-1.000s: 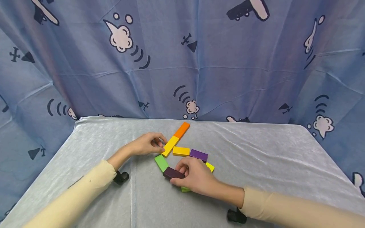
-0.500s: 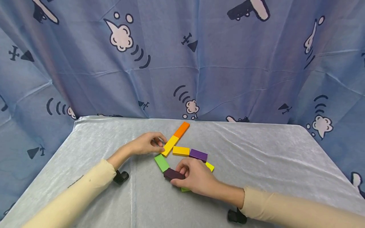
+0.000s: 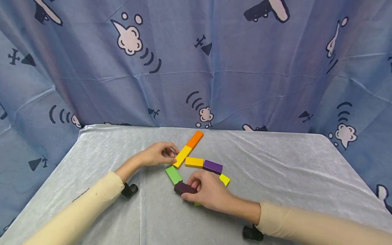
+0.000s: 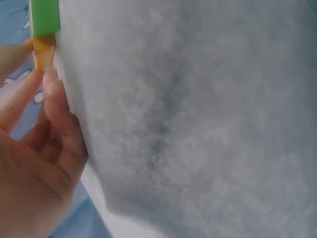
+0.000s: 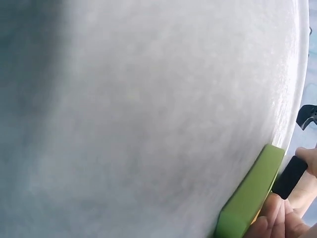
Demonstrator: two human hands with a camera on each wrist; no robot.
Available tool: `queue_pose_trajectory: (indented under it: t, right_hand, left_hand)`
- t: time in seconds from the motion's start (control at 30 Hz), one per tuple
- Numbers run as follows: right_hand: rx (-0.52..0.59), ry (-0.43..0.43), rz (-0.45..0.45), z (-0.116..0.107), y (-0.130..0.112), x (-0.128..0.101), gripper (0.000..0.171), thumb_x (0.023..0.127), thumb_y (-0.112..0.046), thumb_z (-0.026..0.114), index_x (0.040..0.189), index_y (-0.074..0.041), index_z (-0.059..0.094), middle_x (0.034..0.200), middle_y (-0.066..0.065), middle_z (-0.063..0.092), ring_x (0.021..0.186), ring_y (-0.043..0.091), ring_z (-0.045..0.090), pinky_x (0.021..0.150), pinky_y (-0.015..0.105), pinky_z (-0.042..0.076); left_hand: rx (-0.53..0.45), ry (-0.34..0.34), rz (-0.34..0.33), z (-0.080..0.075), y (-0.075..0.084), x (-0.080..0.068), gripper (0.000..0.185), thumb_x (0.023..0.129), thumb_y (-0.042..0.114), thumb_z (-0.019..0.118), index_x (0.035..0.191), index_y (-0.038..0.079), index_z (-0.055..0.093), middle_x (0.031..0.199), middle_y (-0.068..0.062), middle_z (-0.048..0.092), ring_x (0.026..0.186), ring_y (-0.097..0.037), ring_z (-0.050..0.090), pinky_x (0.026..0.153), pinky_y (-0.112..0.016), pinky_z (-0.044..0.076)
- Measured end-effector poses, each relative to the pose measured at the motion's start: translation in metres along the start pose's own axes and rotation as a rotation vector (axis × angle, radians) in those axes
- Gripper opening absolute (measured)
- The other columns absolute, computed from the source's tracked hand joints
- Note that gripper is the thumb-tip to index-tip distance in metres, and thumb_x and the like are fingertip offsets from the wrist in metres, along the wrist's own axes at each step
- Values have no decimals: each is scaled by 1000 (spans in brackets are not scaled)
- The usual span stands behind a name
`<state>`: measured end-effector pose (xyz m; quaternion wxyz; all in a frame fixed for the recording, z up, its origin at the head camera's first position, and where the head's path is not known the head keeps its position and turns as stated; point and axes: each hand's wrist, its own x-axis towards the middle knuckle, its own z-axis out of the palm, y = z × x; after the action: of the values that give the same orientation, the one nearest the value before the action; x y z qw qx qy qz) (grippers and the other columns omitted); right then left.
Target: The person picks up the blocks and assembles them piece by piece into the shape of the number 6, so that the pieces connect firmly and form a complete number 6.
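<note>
In the head view my right hand pinches a dark purple block between thumb and fingers. In the right wrist view this block looks almost black, beside a green block. A light green block lies at its far left end. My left hand rests its fingertips against the left side of a yellow block; no clear grip shows. An orange block continues that line. Another yellow block, a purple block and a bright yellow block curve rightward.
A silvery velvet cloth covers the table. Behind it hangs a blue patterned curtain. Black devices are on both wrists, one at the left and one at the right. The right hand partly hides the lower green block.
The right hand has shifted slightly left and toward the body with the dark purple block, after a small turn of it. The left hand stays nearly still at the yellow block.
</note>
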<state>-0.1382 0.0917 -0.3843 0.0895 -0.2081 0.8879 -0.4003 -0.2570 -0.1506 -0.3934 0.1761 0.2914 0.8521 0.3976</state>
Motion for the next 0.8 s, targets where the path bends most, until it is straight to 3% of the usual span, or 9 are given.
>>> queue_pose_trajectory:
  t: [0.3, 0.8]
  right_hand:
    - [37, -10, -43, 6, -3, 2, 25, 78, -26, 91, 85, -16, 69, 77, -6, 60, 66, 10, 56, 61, 26, 49]
    - [-15, -34, -28, 9, -3, 4, 28, 78, -30, 91, 84, -18, 67, 77, -7, 58, 71, 11, 54, 64, 26, 48]
  left_hand:
    - [10, 2, -7, 0, 0, -1, 27, 95, 13, 74, 120, 5, 67, 96, -3, 66, 86, -18, 64, 78, -34, 53]
    - [11, -2, -15, 0, -1, 0, 27, 96, 14, 74, 120, 6, 67, 97, -3, 66, 86, -19, 63, 78, -34, 52]
